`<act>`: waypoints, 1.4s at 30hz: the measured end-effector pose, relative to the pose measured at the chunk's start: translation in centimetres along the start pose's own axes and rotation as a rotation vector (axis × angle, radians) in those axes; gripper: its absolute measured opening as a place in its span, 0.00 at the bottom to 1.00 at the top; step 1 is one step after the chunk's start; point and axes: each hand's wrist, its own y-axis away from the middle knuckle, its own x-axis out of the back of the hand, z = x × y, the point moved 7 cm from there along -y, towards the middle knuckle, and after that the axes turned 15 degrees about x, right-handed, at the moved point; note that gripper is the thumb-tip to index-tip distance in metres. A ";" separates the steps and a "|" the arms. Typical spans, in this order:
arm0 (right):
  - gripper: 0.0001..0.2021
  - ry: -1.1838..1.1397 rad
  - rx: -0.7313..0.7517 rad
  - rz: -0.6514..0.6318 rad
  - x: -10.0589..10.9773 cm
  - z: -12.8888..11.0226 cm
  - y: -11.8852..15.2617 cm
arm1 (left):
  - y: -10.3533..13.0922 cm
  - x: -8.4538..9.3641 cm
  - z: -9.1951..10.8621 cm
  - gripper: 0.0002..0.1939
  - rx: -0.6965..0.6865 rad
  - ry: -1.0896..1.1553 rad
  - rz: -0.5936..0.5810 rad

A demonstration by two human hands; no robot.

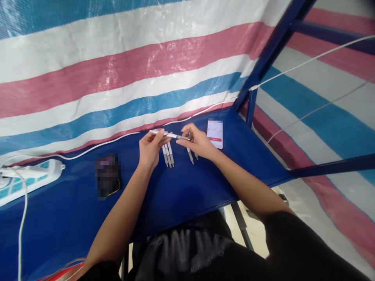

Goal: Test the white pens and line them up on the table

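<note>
- Step in hand, as I judge it: a pen is being handled between both hands, above the blue table.
- Left hand: closed in a pinch, thumb and fingers on the white barrel. It looks to carry the main hold.
- Right hand: partly open, thumb and forefinger parted around the grey end of the pen. Cannot tell whether the fingertips press on it or only sit close.
- Pen lies nearly crosswise, sloping slightly down toward the right hand.
- Three pens on the table just below the left hand, side by side, grey ends toward the person.
- Two more pens partly under the right hand, their upper parts hidden. Cannot tell if others lie beneath.
- Phone, screen lit, just beyond the right hand. Dark object on the table, left of the left forearm; blurred, cannot tell what.
- Power strip at the far left, well apart from the pens.
- My reading of what a next move calls for: a steady left pinch, the right thumb and forefinger lined up with the slim barrel, light force along its length, and the right hand kept off the pens below it.
</note>
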 end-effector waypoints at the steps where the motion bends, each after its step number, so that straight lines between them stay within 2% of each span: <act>1: 0.21 -0.028 -0.027 -0.051 -0.4 0.1 0.1 | 0.3 0.4 -0.2 0.20 -0.002 -0.001 0.017; 4: 0.23 -0.032 -0.048 -0.149 -1.0 -0.2 0.2 | 1.1 1.4 -0.7 0.22 -0.005 -0.007 0.041; 6: 0.19 0.003 -0.021 -0.106 -0.5 -0.6 0.0 | 1.2 1.8 -1.1 0.22 -0.003 0.002 0.045; 8: 0.20 -0.010 -0.057 -0.101 -0.3 -0.3 0.0 | 1.2 2.2 -1.5 0.23 0.010 0.025 0.053; 11: 0.28 -0.045 -0.138 -0.171 -0.8 0.7 0.2 | 1.2 2.5 -2.2 0.24 0.039 0.019 0.049; 12: 0.28 -0.052 -0.128 -0.150 -0.7 0.9 0.2 | 1.2 2.5 -2.3 0.24 0.039 0.002 0.045; 14: 0.22 -0.088 -0.067 -0.034 -0.1 1.1 -0.2 | 1.3 2.6 -2.4 0.24 0.021 -0.049 0.040; 17: 0.18 -0.233 -0.040 0.116 0.6 1.7 -0.4 | 1.6 2.4 -2.2 0.22 -0.030 -0.212 0.027; 22: 0.16 -0.460 -0.123 0.219 0.8 2.7 -0.4 | 2.5 1.2 -1.5 0.10 -0.232 -0.619 -0.031; 25: 0.14 -0.486 -0.127 0.248 0.7 2.8 -0.3 | 2.8 0.8 -1.3 0.08 -0.340 -0.734 -0.025; 28: 0.15 -0.425 -0.073 0.283 1.1 2.7 -0.5 | 2.8 1.1 -1.2 0.09 -0.393 -0.754 0.018; 34: 0.21 -0.278 -0.045 0.293 2.3 3.4 -0.9 | 2.2 2.0 -1.6 0.09 -0.295 -0.670 0.045; 38: 0.21 -0.291 -0.006 0.358 3.5 3.8 -0.9 | 2.3 1.9 -1.6 0.11 -0.306 -0.660 0.036; 42: 0.19 -0.410 -0.009 0.420 4.0 4.0 -1.0 | 2.3 1.9 -1.7 0.13 -0.329 -0.733 0.062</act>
